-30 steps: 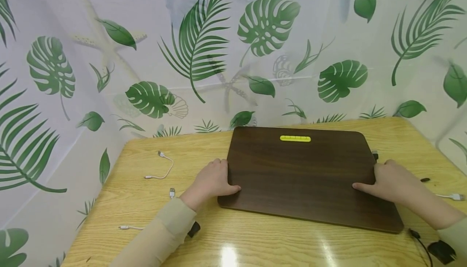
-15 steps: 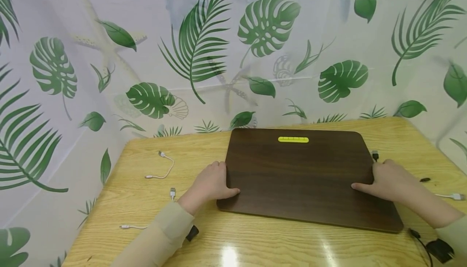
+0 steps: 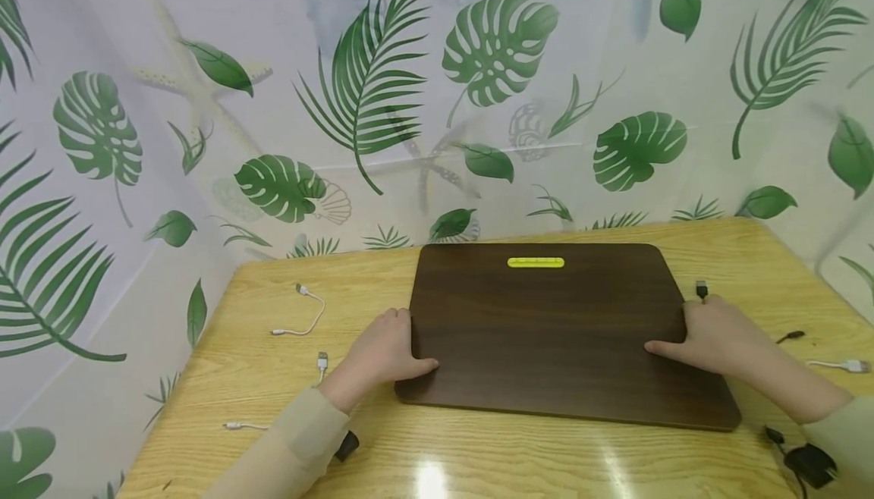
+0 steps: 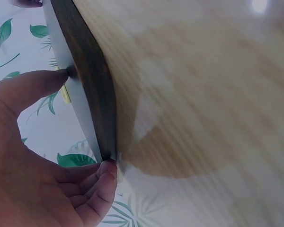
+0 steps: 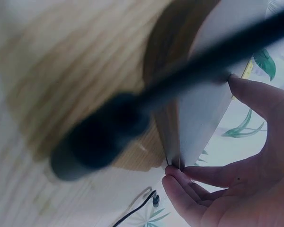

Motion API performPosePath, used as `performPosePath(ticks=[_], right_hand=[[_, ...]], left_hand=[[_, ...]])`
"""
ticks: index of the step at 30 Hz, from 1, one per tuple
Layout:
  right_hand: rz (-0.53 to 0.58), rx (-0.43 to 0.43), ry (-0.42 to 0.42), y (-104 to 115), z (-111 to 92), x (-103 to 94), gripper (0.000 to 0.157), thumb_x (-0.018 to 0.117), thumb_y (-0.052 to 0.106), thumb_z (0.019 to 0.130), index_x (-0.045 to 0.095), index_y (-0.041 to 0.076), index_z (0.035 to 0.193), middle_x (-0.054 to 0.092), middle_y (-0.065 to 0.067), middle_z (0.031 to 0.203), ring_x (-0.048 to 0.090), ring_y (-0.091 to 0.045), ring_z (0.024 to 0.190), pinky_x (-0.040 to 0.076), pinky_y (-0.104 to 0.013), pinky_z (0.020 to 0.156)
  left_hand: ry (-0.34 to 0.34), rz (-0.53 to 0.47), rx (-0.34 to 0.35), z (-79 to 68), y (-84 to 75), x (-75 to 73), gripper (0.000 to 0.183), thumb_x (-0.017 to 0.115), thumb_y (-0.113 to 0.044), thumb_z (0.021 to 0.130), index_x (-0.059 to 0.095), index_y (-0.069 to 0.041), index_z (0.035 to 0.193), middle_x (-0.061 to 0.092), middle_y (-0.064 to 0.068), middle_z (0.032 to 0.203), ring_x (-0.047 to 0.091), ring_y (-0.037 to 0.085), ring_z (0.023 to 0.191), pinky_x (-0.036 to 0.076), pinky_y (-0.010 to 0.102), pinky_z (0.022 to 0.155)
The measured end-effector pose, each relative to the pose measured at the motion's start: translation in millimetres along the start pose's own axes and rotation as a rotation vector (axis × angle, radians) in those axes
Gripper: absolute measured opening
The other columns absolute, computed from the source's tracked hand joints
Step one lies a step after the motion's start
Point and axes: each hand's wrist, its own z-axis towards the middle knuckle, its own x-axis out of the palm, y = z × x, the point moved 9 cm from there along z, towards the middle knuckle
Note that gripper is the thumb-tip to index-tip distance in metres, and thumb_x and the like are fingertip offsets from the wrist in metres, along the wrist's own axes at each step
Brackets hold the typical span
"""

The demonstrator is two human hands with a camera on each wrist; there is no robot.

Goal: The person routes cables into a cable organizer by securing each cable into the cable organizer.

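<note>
- The dark board (image 3: 546, 332) lies between the two hands, over the wooden table (image 3: 519, 450), its broad face up; whether its underside touches the wood cannot be told.
- The left hand (image 3: 384, 351) grips its left side, thumb on the upper face, fingers curled round the edge; the left wrist view shows fingertips at the lower edge.
- The right hand (image 3: 717, 338) holds the opposite side the same way.
- The board looks stiff and fairly heavy for its breadth, likely hard to break; its smooth face may slip under a thumb alone.
- The two short sides seem the best hold, fingers beneath, keeping the load level.
- A yellow strip (image 3: 536, 262) sits near the far edge, well apart from both hands; it probably makes a poor grip.
</note>
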Motion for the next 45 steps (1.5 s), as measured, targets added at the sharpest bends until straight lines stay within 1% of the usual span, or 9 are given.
performPosePath(ticks=[2,4,8,10,16,23,28,36,45], right_hand=[[0.004,0.001,0.001,2.1,1.0,-0.1,0.08,0.08,0.058,0.087,0.064,-0.021,0.095,0.064,-0.022,0.074,0.065,-0.047,0.082,0.057,-0.057,0.073],[0.01,-0.001,-0.001,4.5,1.8,0.0,0.085,0.08,0.058,0.087,0.063,-0.024,0.103,0.067,-0.026,0.079,0.065,-0.052,0.089,0.056,-0.06,0.076],[0.03,-0.006,-0.02,10.5,3.0,0.5,0.091,0.082,0.056,0.086,0.06,-0.027,0.119,0.07,-0.032,0.09,0.063,-0.058,0.1,0.056,-0.063,0.082],[0.039,-0.008,-0.023,13.6,3.9,0.7,0.093,0.082,0.054,0.086,0.058,-0.027,0.123,0.07,-0.035,0.094,0.061,-0.059,0.103,0.055,-0.063,0.083],[0.057,-0.02,-0.021,26.5,8.1,0.7,0.093,0.084,0.048,0.086,0.055,-0.03,0.126,0.065,-0.044,0.107,0.061,-0.058,0.103,0.056,-0.063,0.083],[0.092,-0.026,-0.012,39.4,16.0,1.3,0.085,0.084,0.037,0.085,0.053,-0.029,0.128,0.059,-0.048,0.114,0.061,-0.057,0.102,0.057,-0.063,0.083],[0.105,-0.029,-0.004,44.7,21.6,3.7,0.081,0.082,0.033,0.085,0.053,-0.028,0.13,0.057,-0.048,0.117,0.061,-0.057,0.103,0.056,-0.062,0.083],[0.144,-0.049,0.003,57.4,25.4,5.7,0.08,0.081,0.03,0.085,0.052,-0.024,0.135,0.057,-0.047,0.121,0.062,-0.054,0.103,0.056,-0.061,0.082],[0.173,-0.087,-0.002,68.0,28.4,4.4,0.075,0.084,0.029,0.084,0.055,-0.017,0.136,0.057,-0.045,0.123,0.061,-0.055,0.106,0.055,-0.061,0.082]], left_hand=[[0.001,0.001,-0.007,-2.3,2.1,-0.7,0.086,0.086,-0.05,0.084,0.056,0.012,0.136,0.066,0.025,0.129,0.067,0.038,0.118,0.055,0.048,0.104],[0.002,0.001,-0.013,-4.4,4.1,-0.7,0.087,0.086,-0.05,0.084,0.055,0.012,0.137,0.065,0.026,0.131,0.066,0.039,0.121,0.055,0.048,0.105],[-0.002,0.001,-0.015,-9.3,7.7,-2.1,0.086,0.087,-0.05,0.084,0.056,0.013,0.136,0.066,0.025,0.129,0.067,0.039,0.119,0.056,0.048,0.103],[-0.002,0.003,-0.018,-12.3,10.0,-3.1,0.085,0.087,-0.049,0.083,0.057,0.012,0.134,0.066,0.025,0.127,0.067,0.039,0.116,0.056,0.049,0.101],[0.008,0.015,-0.037,-21.9,20.4,-4.9,0.087,0.088,-0.049,0.083,0.057,0.013,0.135,0.066,0.024,0.128,0.067,0.038,0.116,0.057,0.049,0.101],[0.013,0.023,-0.083,-30.9,34.6,-9.3,0.09,0.088,-0.05,0.081,0.055,0.013,0.137,0.066,0.027,0.13,0.067,0.041,0.119,0.057,0.052,0.1],[0.012,0.033,-0.097,-36.6,41.8,-11.7,0.093,0.088,-0.05,0.08,0.054,0.013,0.139,0.066,0.027,0.132,0.067,0.042,0.12,0.056,0.052,0.101],[0.012,0.065,-0.132,-46.4,51.7,-15.3,0.091,0.089,-0.053,0.079,0.057,0.01,0.137,0.068,0.025,0.129,0.068,0.041,0.117,0.058,0.053,0.096],[0.019,0.077,-0.132,-50.3,56.8,-19.5,0.096,0.09,-0.054,0.078,0.056,0.011,0.139,0.067,0.026,0.13,0.067,0.041,0.119,0.057,0.054,0.098]])
